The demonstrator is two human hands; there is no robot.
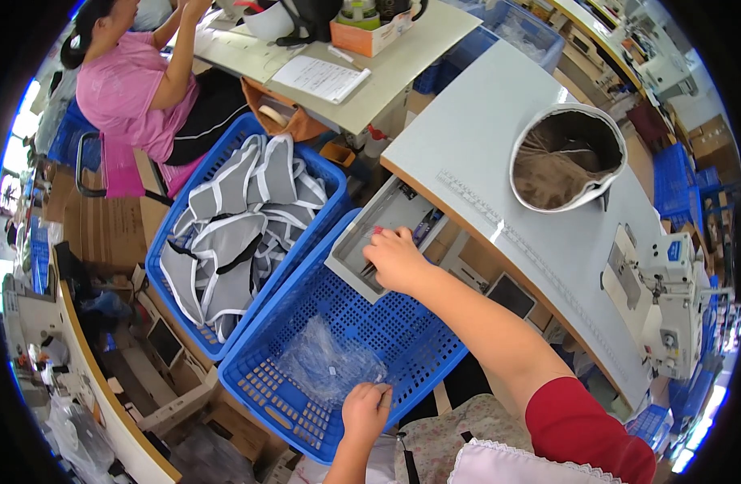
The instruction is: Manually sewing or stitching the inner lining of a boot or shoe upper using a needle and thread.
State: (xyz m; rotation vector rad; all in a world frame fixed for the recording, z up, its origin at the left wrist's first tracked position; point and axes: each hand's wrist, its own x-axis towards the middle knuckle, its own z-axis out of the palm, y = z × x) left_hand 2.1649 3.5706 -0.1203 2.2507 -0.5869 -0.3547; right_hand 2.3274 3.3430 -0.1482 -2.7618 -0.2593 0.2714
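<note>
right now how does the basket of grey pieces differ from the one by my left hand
The left basket is heaped with white-edged grey pieces, while the right basket holds crumpled clear plastic. The heap hides most of the left basket's floor; much of the right basket's perforated inside shows. Your left hand is at the right basket, while no hand is at the left one. Both are blue and perforated.
</note>
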